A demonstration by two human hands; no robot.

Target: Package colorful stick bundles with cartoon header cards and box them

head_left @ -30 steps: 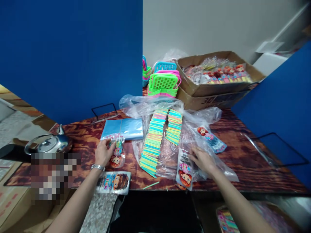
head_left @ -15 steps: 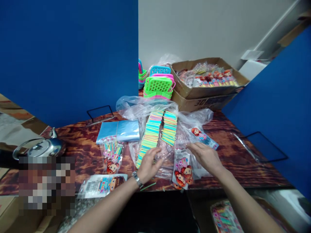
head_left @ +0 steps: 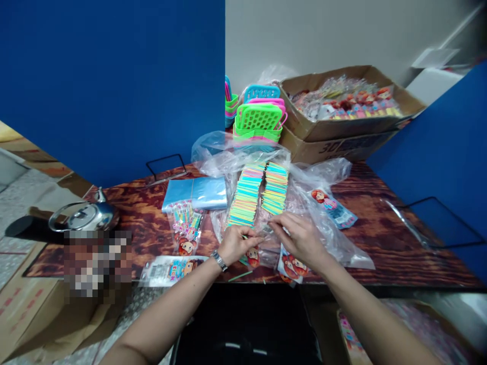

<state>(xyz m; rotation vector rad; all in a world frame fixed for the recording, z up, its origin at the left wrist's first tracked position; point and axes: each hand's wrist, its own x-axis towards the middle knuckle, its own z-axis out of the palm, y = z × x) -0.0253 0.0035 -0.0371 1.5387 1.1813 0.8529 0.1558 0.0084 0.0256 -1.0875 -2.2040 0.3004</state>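
Note:
Close together over the front of the table, my hands pinch at a clear printed plastic bag (head_left: 252, 257); its red-haired doll picture hangs below my left hand (head_left: 236, 245). My right hand (head_left: 300, 241) has its fingertips closed by the bag's upper edge, which is see-through and hard to make out. Just beyond lie two rows of colourful thin sticks (head_left: 245, 197) on a large clear plastic sheet (head_left: 300, 197). More printed bags (head_left: 291, 266) rest beneath my right hand. A loose green stick (head_left: 240, 276) lies by the table's front edge.
At left are a stack of blue film bags (head_left: 198, 192), a filled stick bag (head_left: 186, 228), a flat bag (head_left: 167, 271) and a metal kettle (head_left: 85, 215). Plastic baskets (head_left: 261, 119) and an open carton (head_left: 342, 124) stand behind. A doll-print bag (head_left: 335, 208) lies right.
My hands have come together from apart. A printed bag has left the pile at right and now hangs between them. The view has shifted slightly, too.

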